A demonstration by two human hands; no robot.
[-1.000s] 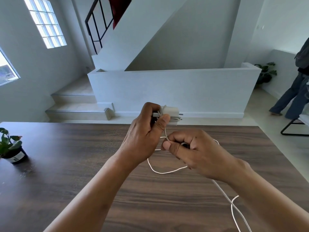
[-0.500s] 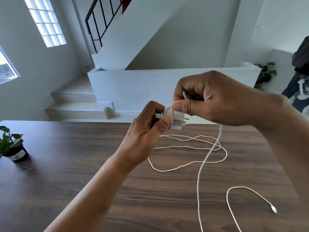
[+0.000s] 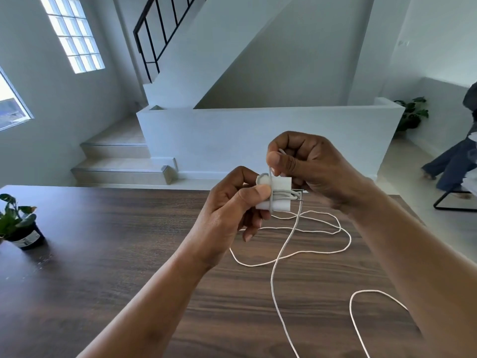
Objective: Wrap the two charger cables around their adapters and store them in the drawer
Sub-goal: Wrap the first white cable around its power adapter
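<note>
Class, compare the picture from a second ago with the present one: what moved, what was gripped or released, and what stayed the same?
The right hand, pinching the white cable, rose from below the adapter to above it, carrying the cable up over it. Nothing was released. The left hand stayed gripping the adapter, and the potted plant stayed put on the table.

Your right hand (image 3: 307,166) has dropped from above to just behind the adapter (image 3: 277,193), laying another cable (image 3: 281,257) turn.
</note>
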